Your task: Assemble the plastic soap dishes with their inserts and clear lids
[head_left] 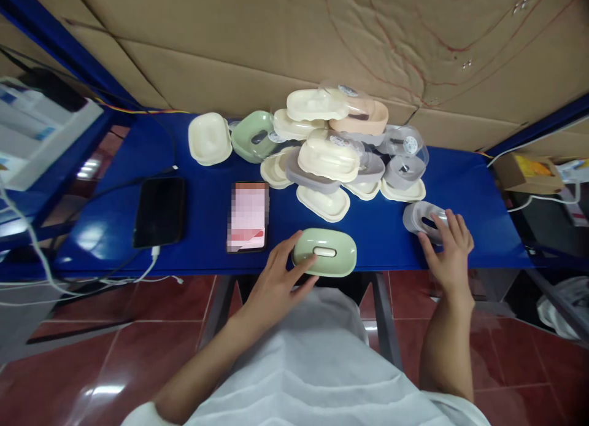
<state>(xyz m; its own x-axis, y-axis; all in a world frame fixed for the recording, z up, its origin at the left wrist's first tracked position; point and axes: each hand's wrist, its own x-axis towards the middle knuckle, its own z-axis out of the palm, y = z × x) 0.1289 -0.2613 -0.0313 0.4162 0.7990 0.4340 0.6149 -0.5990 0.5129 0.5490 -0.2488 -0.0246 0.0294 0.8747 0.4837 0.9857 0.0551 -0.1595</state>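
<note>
A light green oval soap dish lies at the front edge of the blue table, with a small white oblong insert in its middle. My left hand grips the left end of this dish, one finger reaching in close to the insert. Farther right, my right hand has its thumb and fingers around a greyish-lilac dish that has a dark slot and a clear part on it. Its right side is hidden under my fingers. Behind lies a heap of similar pieces: cream dishes, a peach dish and grey dishes.
To the left on the blue table are a phone with a lit screen and a dark device plugged into a white cable. A green dish and a cream one stand by the cardboard wall. A small carton sits far right.
</note>
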